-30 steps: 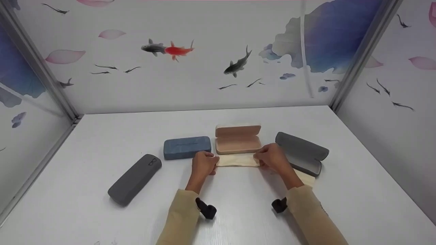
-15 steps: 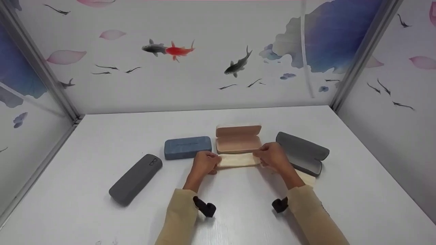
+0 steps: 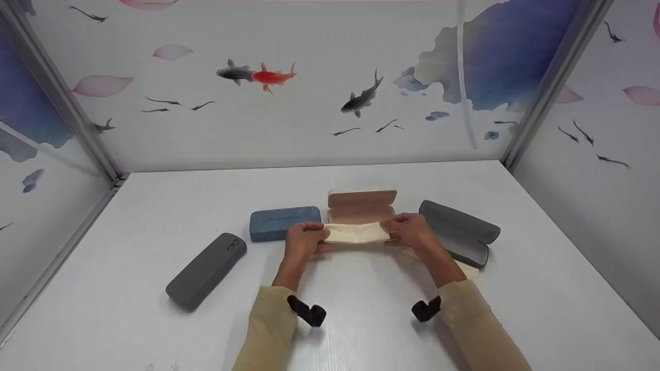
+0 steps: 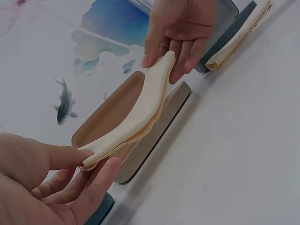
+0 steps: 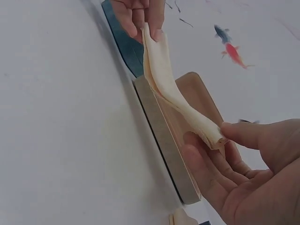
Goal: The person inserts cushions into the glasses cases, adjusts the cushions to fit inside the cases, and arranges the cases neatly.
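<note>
The cream cloth [image 3: 357,234] is held between the left hand [image 3: 303,241] and the right hand [image 3: 411,232], pinched at both ends. By it, the near edge of the open pink-lined case [image 3: 362,198] is hidden in the head view. Sideways, room is limited by the blue case [image 3: 276,222] and the open grey case [image 3: 459,221]; nearer, wide bench [image 3: 366,319] is seen.

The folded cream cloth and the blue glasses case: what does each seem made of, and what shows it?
Folded cream cloth: soft, matt fabric, fibre unclear; it bends and shows layered edges. Blue glasses case: possibly leatherette over a stiff shell; mottled surface, boxy shape.
</note>
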A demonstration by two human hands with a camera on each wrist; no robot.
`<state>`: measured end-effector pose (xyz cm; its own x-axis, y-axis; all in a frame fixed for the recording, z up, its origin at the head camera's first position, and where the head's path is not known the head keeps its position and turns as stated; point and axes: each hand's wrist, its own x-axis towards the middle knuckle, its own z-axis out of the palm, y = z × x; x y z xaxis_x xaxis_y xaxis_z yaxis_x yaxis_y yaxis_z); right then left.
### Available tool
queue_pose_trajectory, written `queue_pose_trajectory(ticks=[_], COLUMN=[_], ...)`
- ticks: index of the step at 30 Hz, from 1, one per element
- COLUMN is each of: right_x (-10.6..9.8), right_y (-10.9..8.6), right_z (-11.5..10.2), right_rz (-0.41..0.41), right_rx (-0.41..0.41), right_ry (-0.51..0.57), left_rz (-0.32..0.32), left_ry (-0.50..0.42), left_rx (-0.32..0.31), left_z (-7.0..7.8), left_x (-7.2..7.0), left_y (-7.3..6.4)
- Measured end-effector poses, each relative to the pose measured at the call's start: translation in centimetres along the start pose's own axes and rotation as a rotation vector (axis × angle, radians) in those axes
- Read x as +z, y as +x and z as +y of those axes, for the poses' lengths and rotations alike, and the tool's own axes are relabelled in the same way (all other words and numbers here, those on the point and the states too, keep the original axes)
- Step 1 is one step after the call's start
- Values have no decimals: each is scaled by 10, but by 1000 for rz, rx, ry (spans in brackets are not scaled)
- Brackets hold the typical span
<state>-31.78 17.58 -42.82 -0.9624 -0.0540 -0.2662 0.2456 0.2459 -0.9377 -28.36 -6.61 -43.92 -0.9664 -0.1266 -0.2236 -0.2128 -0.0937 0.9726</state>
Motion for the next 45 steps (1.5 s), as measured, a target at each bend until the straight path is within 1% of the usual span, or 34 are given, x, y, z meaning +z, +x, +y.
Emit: queue_pose_trajectory(ticks=[2, 5, 12, 14, 18, 23, 28, 31, 36, 40, 43, 45], right_x=[1, 1, 2, 1, -1, -4, -6, -7, -13, -16, -17, -17], right_y=[0, 0, 0, 0, 0, 0, 3, 7, 11, 16, 20, 22], right_z=[1, 2, 3, 4, 6, 7, 4, -1, -9, -13, -16, -18], right_rz=[-12, -24, 35, 50, 55, 54, 77, 96, 128, 129, 127, 131], right_rx=[-7, -19, -36, -41, -46, -63, -83, -87, -85, -89, -102, -114], right_ry=[15, 7, -11, -4, 19, 38, 17, 8, -48, -72, -77, -92], left_rz=[-1, 3, 42, 45, 39, 50, 66, 85, 104, 118, 143, 153], left_ry=[-13, -23, -36, -29, -6, 26, 68, 87, 64, 56, 94, 121], left_rx=[-3, 2, 25, 37, 56, 59, 64, 83, 111, 94, 77, 78], left_z=[0, -1, -4, -4, -5, -4, 0, 6, 13, 15, 16, 17], left_x=[0, -1, -2, -2, -2, 1, 6, 10, 21, 27, 30, 32], left_y=[0, 2, 3, 3, 2, 2, 5, 8, 15, 19, 22, 23])
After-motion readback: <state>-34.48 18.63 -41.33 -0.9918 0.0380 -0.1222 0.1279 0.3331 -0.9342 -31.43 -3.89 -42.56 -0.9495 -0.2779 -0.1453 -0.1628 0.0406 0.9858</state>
